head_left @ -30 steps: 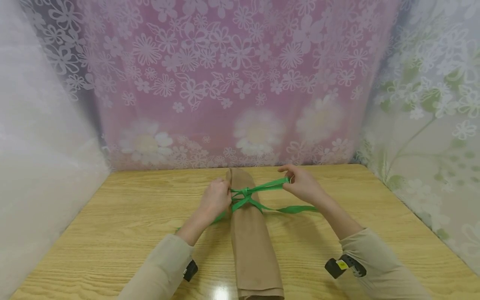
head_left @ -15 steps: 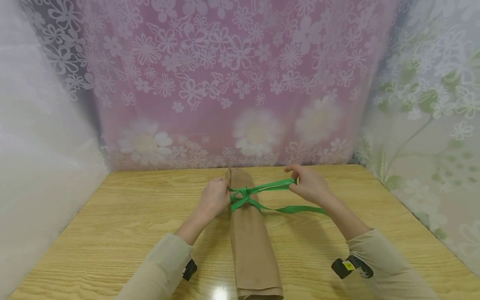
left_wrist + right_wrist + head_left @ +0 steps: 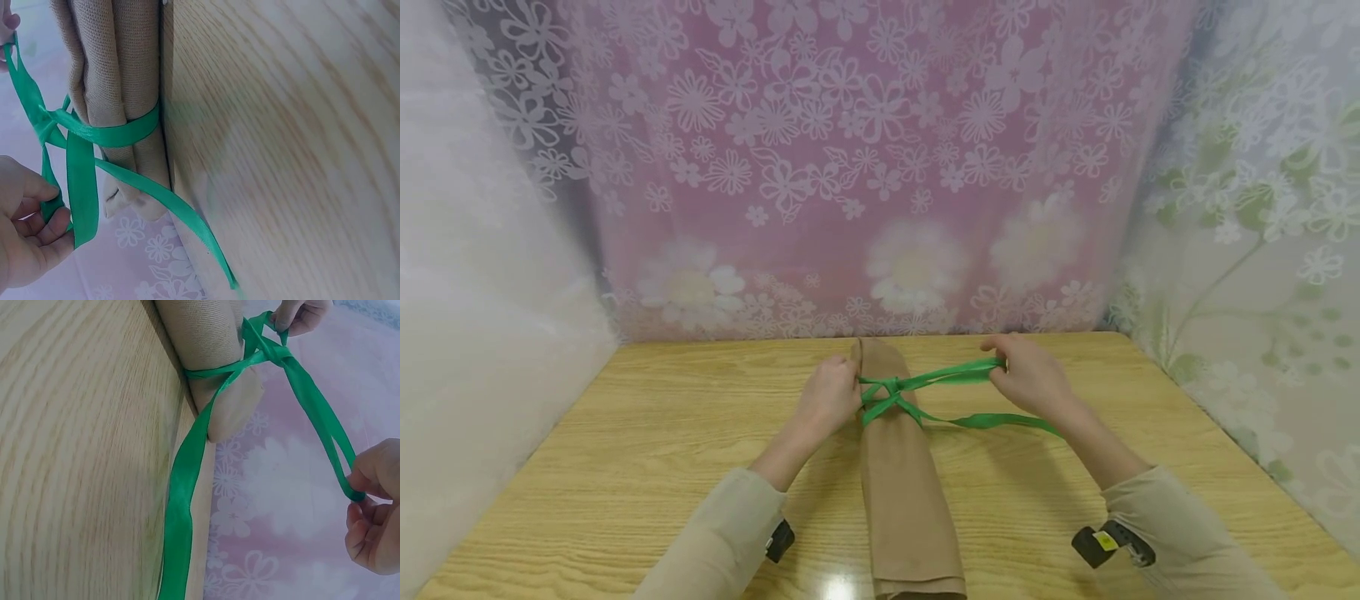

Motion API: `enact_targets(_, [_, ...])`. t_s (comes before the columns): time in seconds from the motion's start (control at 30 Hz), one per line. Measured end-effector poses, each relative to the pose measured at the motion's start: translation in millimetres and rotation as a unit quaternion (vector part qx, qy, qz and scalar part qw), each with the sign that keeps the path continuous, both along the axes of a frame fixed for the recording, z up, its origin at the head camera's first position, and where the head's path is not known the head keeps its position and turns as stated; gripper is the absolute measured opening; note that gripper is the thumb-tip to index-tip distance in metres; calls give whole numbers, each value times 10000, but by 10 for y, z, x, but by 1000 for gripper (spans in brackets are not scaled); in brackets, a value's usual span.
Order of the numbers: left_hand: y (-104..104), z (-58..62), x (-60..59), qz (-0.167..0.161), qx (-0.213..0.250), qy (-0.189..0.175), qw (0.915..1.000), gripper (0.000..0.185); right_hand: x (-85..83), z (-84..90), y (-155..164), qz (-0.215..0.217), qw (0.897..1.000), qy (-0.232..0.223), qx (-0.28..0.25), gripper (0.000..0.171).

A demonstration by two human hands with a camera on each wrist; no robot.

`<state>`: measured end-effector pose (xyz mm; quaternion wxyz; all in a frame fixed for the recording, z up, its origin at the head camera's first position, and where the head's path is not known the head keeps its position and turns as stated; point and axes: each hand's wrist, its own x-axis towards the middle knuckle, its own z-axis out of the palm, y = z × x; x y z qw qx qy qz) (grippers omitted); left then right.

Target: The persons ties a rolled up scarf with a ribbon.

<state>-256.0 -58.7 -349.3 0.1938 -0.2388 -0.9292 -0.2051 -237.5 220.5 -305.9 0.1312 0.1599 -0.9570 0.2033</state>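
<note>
A ribbon (image 3: 951, 374) loop is being pinched by the left hand (image 3: 829, 397) beside the knot on the far part of the roll (image 3: 901, 467), mid-table (image 3: 625, 450). 1 loop is being pinched by the right hand (image 3: 1030, 377); uneven pulling risks a slipped bow.

Ribbon (image 3: 985, 421) crosses table (image 3: 625, 450) right of roll (image 3: 902, 475).

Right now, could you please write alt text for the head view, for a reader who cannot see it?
Two hands tie a green ribbon around a rolled tan cloth on a wooden table. The left hand pinches the ribbon beside the knot; the right hand pinches a loop to the right. Floral curtains hang behind.
</note>
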Motion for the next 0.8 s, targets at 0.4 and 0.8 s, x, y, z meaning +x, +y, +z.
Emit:
enact_targets(0.4, [-6,-29,6,-45,26,109,9999,6,19,-57,22,-368,9978,510,-196,32])
enact_targets(0.8, [-17,-21,-11,16,100,96,9999,7,-14,-125,87,-456,9816,1780,516,22])
